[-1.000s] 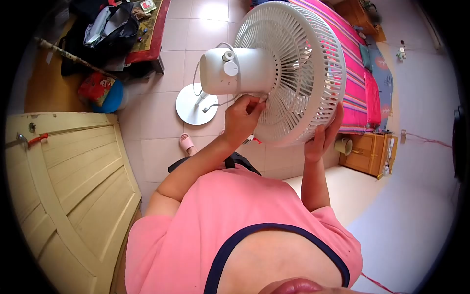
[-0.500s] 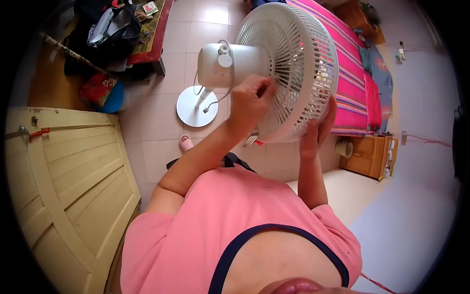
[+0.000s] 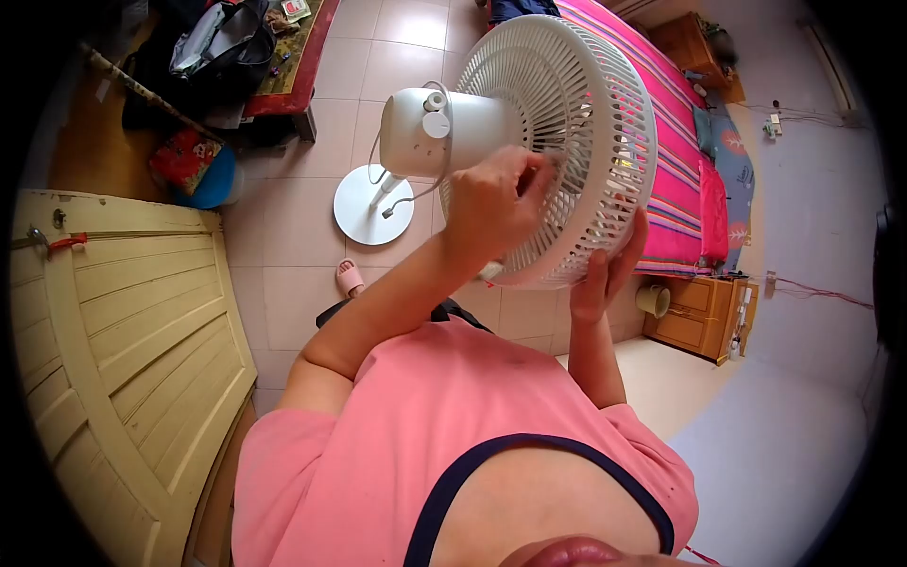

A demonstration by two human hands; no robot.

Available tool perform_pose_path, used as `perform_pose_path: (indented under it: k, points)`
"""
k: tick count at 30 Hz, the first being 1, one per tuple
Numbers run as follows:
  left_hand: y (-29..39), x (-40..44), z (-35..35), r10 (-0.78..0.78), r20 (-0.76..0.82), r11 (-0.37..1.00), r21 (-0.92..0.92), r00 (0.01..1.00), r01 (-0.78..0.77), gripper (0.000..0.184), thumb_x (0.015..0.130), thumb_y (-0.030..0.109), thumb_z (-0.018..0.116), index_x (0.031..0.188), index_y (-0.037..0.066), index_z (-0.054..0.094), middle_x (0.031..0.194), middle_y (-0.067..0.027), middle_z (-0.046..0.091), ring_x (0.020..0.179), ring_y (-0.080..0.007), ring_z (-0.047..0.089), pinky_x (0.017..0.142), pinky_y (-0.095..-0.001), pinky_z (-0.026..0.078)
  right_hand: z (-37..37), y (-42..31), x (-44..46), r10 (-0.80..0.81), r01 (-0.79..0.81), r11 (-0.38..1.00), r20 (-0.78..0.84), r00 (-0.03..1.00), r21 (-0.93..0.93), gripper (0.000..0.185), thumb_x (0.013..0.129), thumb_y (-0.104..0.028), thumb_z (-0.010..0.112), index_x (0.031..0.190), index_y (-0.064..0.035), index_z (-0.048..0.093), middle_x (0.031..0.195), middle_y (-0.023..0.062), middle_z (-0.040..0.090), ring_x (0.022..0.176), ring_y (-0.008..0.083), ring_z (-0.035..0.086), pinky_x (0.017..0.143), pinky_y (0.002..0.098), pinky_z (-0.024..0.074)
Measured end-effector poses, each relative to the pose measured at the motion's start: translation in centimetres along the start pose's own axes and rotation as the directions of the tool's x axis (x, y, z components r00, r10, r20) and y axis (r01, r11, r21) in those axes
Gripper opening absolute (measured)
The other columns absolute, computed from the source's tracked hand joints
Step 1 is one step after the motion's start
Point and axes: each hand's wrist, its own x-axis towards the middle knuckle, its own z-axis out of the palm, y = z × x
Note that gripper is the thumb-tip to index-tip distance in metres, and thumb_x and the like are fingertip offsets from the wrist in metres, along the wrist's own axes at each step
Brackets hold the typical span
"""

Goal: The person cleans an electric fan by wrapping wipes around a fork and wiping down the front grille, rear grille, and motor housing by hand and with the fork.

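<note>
A white pedestal fan (image 3: 491, 118) stands before me, with its motor housing toward me and its round base (image 3: 351, 222) on the floor. My left hand (image 3: 496, 203) is closed, fingers curled at the slotted rear guard (image 3: 543, 94); whatever it pinches is hidden, and the fingertips are slightly blurred. My right hand (image 3: 605, 274) grips the lower right rim of the guard, with the thumb on the near side and fingers around the edge. A grey power cord (image 3: 416, 197) loops over the housing, its plug end hanging by the pole.
A yellow wooden door (image 3: 142, 331) stands at left. Behind it are a blue bucket (image 3: 213, 184) and a red-edged table (image 3: 293, 80) with a dark bag (image 3: 222, 52). A pink striped bed (image 3: 675, 151) and wooden cabinet (image 3: 694, 317) lie right. A pink slipper (image 3: 349, 277) shows below.
My left hand has shifted slightly right and down along the rear guard, still closed. My right hand keeps its hold on the rim. The whole view has shifted a little.
</note>
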Motion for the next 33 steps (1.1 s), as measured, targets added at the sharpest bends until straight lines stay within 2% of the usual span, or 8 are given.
perform_pose_path:
  k: [3, 5, 11, 13, 16, 22, 28, 33]
  points:
    - [-3.0, 0.0, -0.2, 0.048, 0.034, 0.963, 0.263, 0.998, -0.055, 0.018, 0.083, 0.018, 0.069, 0.08, 0.002, 0.064, 0.068, -0.0123, 0.064, 0.056, -0.0223, 0.063, 0.052, -0.0323, 0.05, -0.2, 0.3, -0.2, 0.016, -0.016, 1.0, -0.012, 1.0, -0.015, 0.069, 0.089, -0.022, 0.049, 0.144, 0.0026, 0.016, 0.146, 0.019, 0.026, 0.133, 0.0297, 0.03, 0.11, 0.0418, 0.022]
    - [-2.9, 0.0, 0.1, 0.029, 0.039, 0.965, 0.259, 0.999, -0.038, 0.019, 0.085, 0.019, 0.067, 0.079, 0.002, 0.063, 0.068, -0.0123, 0.064, 0.056, -0.0235, 0.063, 0.051, -0.0334, 0.049, -0.4, 0.5, -0.2, -0.025, 0.026, 0.999, 0.016, 1.0, -0.037, 0.069, 0.089, -0.023, 0.048, 0.144, 0.0028, 0.016, 0.146, 0.0186, 0.026, 0.133, 0.0298, 0.03, 0.11, 0.0422, 0.022]
    - [0.2, 1.4, 0.3, 0.04, -0.028, 0.996, -0.081, 0.999, -0.042, 0.018, 0.085, 0.018, 0.065, 0.078, 0.002, 0.061, 0.069, -0.013, 0.064, 0.056, -0.0255, 0.064, 0.051, -0.0351, 0.05, 0.0, 0.1, 0.1, -0.004, 0.005, 1.0, 0.006, 1.0, -0.025, 0.068, 0.089, -0.023, 0.048, 0.144, 0.0038, 0.017, 0.147, 0.0182, 0.025, 0.134, 0.0297, 0.028, 0.11, 0.0423, 0.0216]
    - [-1.8, 1.6, 0.3, -0.045, 0.078, 0.956, 0.294, 0.996, 0.02, 0.02, 0.087, 0.021, 0.063, 0.079, 0.003, 0.061, 0.067, -0.0131, 0.064, 0.056, -0.0246, 0.065, 0.052, -0.0343, 0.05, -0.3, 0.2, 0.0, -0.008, 0.009, 0.999, 0.009, 1.0, -0.046, 0.069, 0.089, -0.024, 0.048, 0.144, 0.0037, 0.017, 0.146, 0.0181, 0.025, 0.134, 0.0295, 0.028, 0.11, 0.0423, 0.0215]
    - [-2.4, 1.1, 0.2, -0.011, 0.098, 0.918, 0.395, 0.995, -0.029, 0.02, 0.088, 0.023, 0.062, 0.081, 0.003, 0.06, 0.066, -0.0134, 0.064, 0.057, -0.0261, 0.065, 0.052, -0.0357, 0.05, -0.6, 1.0, 0.1, -0.045, 0.046, 0.994, 0.016, 0.999, -0.094, 0.069, 0.089, -0.024, 0.049, 0.144, 0.0035, 0.017, 0.146, 0.0175, 0.025, 0.134, 0.0293, 0.028, 0.11, 0.0422, 0.0213]
    - [0.7, 3.5, 0.9, 0.006, 0.012, 1.0, 0.023, 1.0, -0.006, 0.018, 0.087, 0.019, 0.061, 0.079, 0.004, 0.056, 0.066, -0.0144, 0.063, 0.057, -0.0321, 0.063, 0.053, -0.0393, 0.05, -0.7, 1.1, -0.1, -0.049, 0.051, 0.993, 0.028, 0.998, -0.105, 0.069, 0.09, -0.026, 0.049, 0.143, 0.0033, 0.018, 0.146, 0.0173, 0.026, 0.133, 0.0288, 0.028, 0.11, 0.0417, 0.0214]
    - [-2.1, 3.0, 1.1, -0.014, 0.077, 0.941, 0.339, 0.997, -0.013, 0.018, 0.088, 0.018, 0.059, 0.08, 0.003, 0.055, 0.067, -0.0153, 0.064, 0.058, -0.0325, 0.064, 0.054, -0.0393, 0.05, -1.3, 1.7, 0.1, -0.067, 0.072, 0.991, 0.043, 0.997, -0.116, 0.07, 0.09, -0.028, 0.051, 0.143, 0.004, 0.018, 0.145, 0.0179, 0.027, 0.133, 0.0284, 0.03, 0.11, 0.0414, 0.022]
    - [0.0, 4.9, 1.6, 0.043, -0.024, 0.991, 0.124, 0.999, -0.04, 0.017, 0.087, 0.017, 0.059, 0.078, 0.004, 0.054, 0.067, -0.0159, 0.063, 0.058, -0.033, 0.064, 0.054, -0.0408, 0.05, -1.5, 2.0, -0.3, -0.085, 0.093, 0.982, 0.059, 0.995, -0.162, 0.071, 0.091, -0.031, 0.051, 0.143, 0.0044, 0.018, 0.144, 0.0177, 0.027, 0.132, 0.0284, 0.03, 0.109, 0.0415, 0.0224]
